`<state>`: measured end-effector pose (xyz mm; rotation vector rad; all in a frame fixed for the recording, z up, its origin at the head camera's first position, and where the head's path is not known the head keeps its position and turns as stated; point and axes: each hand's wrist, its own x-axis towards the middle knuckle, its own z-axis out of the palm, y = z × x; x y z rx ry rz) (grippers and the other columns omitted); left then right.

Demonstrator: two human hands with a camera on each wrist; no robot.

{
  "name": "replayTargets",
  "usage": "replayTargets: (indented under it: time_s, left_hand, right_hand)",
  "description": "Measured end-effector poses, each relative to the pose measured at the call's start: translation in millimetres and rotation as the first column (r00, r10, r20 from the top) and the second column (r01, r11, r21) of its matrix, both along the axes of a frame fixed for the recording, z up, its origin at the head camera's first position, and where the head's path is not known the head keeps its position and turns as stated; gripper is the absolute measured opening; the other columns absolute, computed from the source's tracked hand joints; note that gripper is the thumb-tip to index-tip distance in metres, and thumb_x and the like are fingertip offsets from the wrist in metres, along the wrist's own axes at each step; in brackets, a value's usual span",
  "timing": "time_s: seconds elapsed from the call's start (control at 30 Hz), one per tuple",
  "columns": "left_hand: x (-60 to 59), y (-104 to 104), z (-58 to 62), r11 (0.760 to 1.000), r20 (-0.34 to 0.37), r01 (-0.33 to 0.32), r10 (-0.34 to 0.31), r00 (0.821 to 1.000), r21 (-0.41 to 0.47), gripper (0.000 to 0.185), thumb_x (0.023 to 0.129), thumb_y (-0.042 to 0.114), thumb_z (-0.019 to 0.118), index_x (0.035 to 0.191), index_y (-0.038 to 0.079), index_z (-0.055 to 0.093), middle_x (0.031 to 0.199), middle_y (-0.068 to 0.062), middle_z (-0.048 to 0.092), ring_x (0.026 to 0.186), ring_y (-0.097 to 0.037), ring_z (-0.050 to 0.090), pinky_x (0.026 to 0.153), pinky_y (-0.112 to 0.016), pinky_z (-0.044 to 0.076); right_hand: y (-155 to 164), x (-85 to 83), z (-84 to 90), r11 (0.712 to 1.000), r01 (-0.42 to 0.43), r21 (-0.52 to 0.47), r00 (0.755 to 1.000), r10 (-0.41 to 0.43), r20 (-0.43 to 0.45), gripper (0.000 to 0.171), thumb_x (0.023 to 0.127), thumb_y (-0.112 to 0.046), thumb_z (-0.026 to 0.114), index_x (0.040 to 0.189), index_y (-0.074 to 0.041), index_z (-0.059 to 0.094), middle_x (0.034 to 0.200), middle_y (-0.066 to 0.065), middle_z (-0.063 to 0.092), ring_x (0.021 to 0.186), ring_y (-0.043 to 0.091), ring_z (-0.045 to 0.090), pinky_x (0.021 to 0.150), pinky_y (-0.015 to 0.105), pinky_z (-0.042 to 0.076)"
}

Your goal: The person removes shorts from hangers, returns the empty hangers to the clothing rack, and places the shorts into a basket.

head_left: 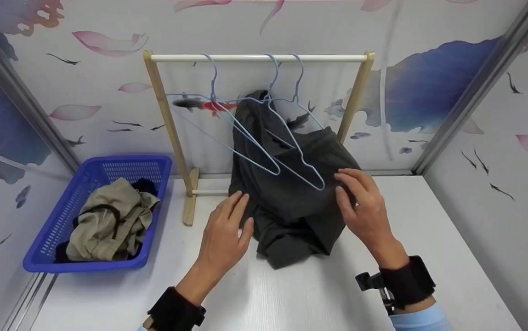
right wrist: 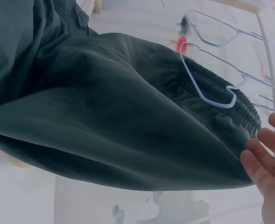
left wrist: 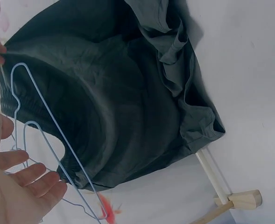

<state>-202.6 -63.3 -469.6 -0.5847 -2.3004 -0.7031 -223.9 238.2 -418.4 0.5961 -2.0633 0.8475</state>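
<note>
A dark grey, elastic-waisted garment (head_left: 291, 202), crumpled at the bottom, hangs at the frame's centre between a left hand (head_left: 224, 239) and right hand (head_left: 367, 211), fingers relaxed, thumbs apart, gripping nothing.

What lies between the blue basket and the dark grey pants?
Head view: a wooden rack leg with its foot, part of the lower rail and bare tabletop; the left hand is nearer the camera, by the elastic-waist pants.

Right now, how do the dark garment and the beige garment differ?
The dark garment hangs on the rack; the beige garment lies bunched in the blue basket. The left hand and right hand are near the dark garment, away from the beige garment. Both show creases.
</note>
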Motion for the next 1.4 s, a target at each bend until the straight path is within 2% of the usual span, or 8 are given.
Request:
replayTargets:
  time_s: [0.2,0.37,0.47,0.57,0.7,0.83,1.07,1.4]
  left_hand:
    - [-0.3,6,1.6,0.999,-0.024,0.03,-0.03,0.999,-0.021,0.046,0.099,0.018,0.067,0.141,-0.001,0.06,0.141,-0.019,0.059,0.127,-0.034,0.059,0.102,-0.049,0.051]
    - [0.6,12,3.6,0.998,-0.022,0.046,-0.047,0.999,-0.035,0.046,0.1,0.019,0.066,0.141,-0.001,0.06,0.141,-0.02,0.058,0.128,-0.034,0.058,0.104,-0.049,0.05]
    - [0.7,14,3.0,0.998,-0.018,0.051,-0.052,0.998,-0.039,0.046,0.1,0.019,0.066,0.141,-0.001,0.059,0.142,-0.019,0.057,0.129,-0.034,0.057,0.104,-0.049,0.049]
    - [0.7,15,2.6,0.997,-0.012,0.058,-0.059,0.998,-0.041,0.046,0.101,0.019,0.066,0.142,0.0,0.059,0.143,-0.018,0.057,0.129,-0.033,0.057,0.105,-0.049,0.049]
    - [1.3,17,2.3,0.997,-0.005,0.065,-0.066,0.998,-0.043,0.045,0.101,0.019,0.065,0.142,0.001,0.06,0.143,-0.018,0.057,0.129,-0.033,0.058,0.105,-0.049,0.049]
    - [1.5,19,1.4,0.996,-0.003,0.071,-0.071,0.997,-0.049,0.045,0.101,0.02,0.065,0.142,0.001,0.06,0.142,-0.018,0.058,0.127,-0.032,0.058,0.103,-0.048,0.05]
    - [1.3,21,-1.0,0.994,0.002,0.082,-0.082,0.997,-0.071,0.044,0.102,0.019,0.063,0.142,0.001,0.06,0.142,-0.017,0.058,0.125,-0.032,0.059,0.104,-0.048,0.049]
    - [-1.4,23,-4.9,0.993,-0.002,0.08,-0.081,0.997,-0.09,0.045,0.101,0.018,0.064,0.142,0.003,0.06,0.141,-0.017,0.058,0.124,-0.031,0.06,0.099,-0.049,0.052]
  right_hand:
    - [4,-4.6,8.7,0.999,0.038,-0.006,0.999,-0.038,-0.031,0.027,0.091,0.008,0.066,0.117,0.002,0.072,0.121,0.018,0.066,0.112,0.035,0.061,0.107,0.016,0.039]
    - [7,-10.4,15.9,0.998,0.057,-0.036,0.996,-0.059,-0.068,0.023,0.093,0.006,0.066,0.115,0.003,0.073,0.121,0.019,0.066,0.114,0.036,0.061,0.105,0.022,0.041]
    - [9,-14.2,20.1,0.996,0.074,-0.049,0.995,-0.077,-0.065,0.023,0.093,0.006,0.066,0.115,0.003,0.072,0.121,0.02,0.066,0.114,0.036,0.062,0.103,0.021,0.041]
    - [9,-18.4,22.2,0.993,0.106,-0.054,0.994,-0.107,-0.022,0.024,0.094,0.004,0.066,0.118,0.003,0.071,0.122,0.019,0.065,0.113,0.036,0.063,0.099,0.024,0.044]
    - [9,-23.9,22.1,0.989,0.136,-0.061,0.989,-0.132,0.067,0.028,0.096,0.0,0.065,0.123,0.003,0.067,0.124,0.02,0.063,0.112,0.036,0.063,0.094,0.04,0.049]
    - [8,-27.8,20.9,0.988,0.141,-0.061,0.981,-0.131,0.145,0.033,0.097,-0.004,0.066,0.128,0.005,0.063,0.126,0.023,0.061,0.114,0.039,0.062,0.097,0.053,0.047]
    - [7,-33.3,18.9,0.987,0.156,-0.046,0.954,-0.138,0.266,0.043,0.098,-0.01,0.067,0.136,0.008,0.057,0.13,0.028,0.061,0.122,0.043,0.059,0.104,0.057,0.043]
    - [3,-41.8,19.7,0.989,0.148,-0.016,0.927,-0.133,0.351,0.039,0.102,-0.015,0.064,0.133,0.009,0.059,0.128,0.028,0.065,0.118,0.043,0.063,0.102,0.056,0.047]
